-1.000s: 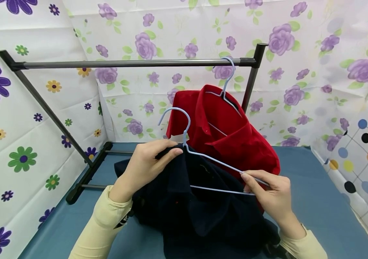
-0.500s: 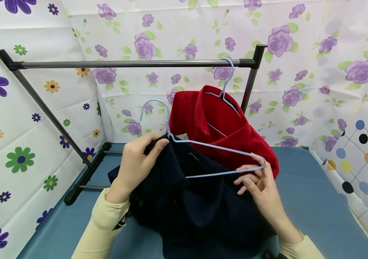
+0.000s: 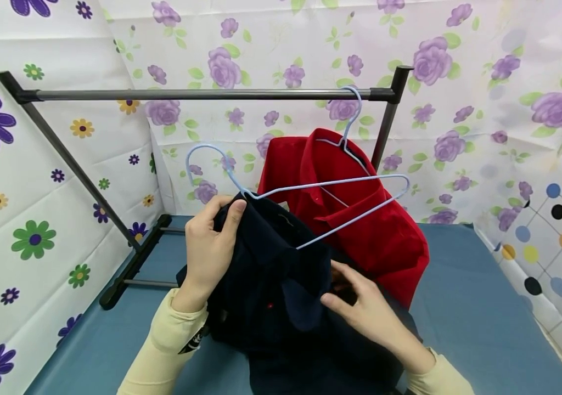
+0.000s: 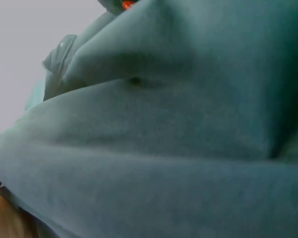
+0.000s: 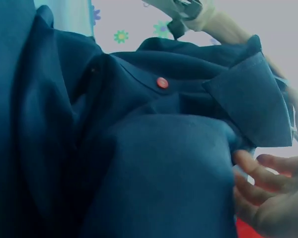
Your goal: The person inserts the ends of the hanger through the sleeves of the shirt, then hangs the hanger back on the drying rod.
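Observation:
My left hand [image 3: 208, 249] pinches the collar of a navy shirt [image 3: 281, 345] between thumb and fingers, right beside the neck of a light blue hanger [image 3: 335, 181]. One arm of the hanger sticks up out of the neck opening; its other end is hidden inside the shirt. My right hand [image 3: 362, 304] reaches to the right side of the collar, its thumb and fingers spread apart at the cloth. In the right wrist view, the right fingers [image 5: 263, 178] touch the fabric's edge, and a red button [image 5: 162, 83] shows on the shirt front. Mostly grey-blue cloth [image 4: 154, 124] fills the left wrist view.
Behind, a red shirt [image 3: 355, 236] hangs on another light blue hanger from the right end of a black rack's bar [image 3: 202, 95]. The rack's left foot [image 3: 135, 263] stands on a blue tabletop [image 3: 478, 307]. Flower-patterned sheets [image 3: 261, 49] enclose the back and left.
The right hand has let go of the hanger's right end and moved left to the collar. That hanger end has swung up, and the hook has tipped left. The left hand keeps its pinch.

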`<move>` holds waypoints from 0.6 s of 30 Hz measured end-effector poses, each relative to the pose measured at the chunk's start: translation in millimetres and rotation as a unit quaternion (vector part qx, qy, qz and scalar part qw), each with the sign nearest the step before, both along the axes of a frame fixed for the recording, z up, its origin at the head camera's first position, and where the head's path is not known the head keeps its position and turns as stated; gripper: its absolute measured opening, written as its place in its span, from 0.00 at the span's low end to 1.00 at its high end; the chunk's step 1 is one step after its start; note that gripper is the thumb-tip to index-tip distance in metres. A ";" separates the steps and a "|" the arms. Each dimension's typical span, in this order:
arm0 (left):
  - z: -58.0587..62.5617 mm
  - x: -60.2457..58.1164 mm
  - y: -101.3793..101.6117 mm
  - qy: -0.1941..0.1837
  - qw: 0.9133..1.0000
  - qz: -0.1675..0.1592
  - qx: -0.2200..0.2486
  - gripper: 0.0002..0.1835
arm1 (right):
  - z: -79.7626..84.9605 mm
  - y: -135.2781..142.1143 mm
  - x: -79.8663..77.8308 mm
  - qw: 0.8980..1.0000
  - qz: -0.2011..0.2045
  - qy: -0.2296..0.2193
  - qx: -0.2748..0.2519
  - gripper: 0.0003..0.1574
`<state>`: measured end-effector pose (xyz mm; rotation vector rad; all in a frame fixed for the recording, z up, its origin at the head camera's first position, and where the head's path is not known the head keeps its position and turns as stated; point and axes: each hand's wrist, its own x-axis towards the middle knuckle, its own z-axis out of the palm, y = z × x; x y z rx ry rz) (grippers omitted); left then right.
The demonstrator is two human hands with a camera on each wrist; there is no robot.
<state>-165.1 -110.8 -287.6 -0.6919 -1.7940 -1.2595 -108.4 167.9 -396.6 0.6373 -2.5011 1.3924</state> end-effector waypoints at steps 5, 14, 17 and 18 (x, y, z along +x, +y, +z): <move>-0.6 1.8 1.9 0.000 1.000 -0.025 -0.014 0.03 | 0.4 -3.4 -2.6 0.998 0.007 -0.049 0.033 0.43; 0.8 1.5 -17.3 -0.030 0.999 -0.017 0.007 0.06 | 10.4 26.3 -4.9 1.000 -0.012 -0.025 -0.011 0.19; 1.4 -0.6 -25.3 -0.044 0.999 -0.019 -0.002 0.07 | 22.3 36.3 -6.0 0.999 -0.027 -0.023 -0.026 0.17; 1.3 -1.5 -28.0 -0.050 0.999 -0.019 -0.008 0.07 | 26.7 39.4 -6.1 0.999 -0.029 -0.020 -0.028 0.17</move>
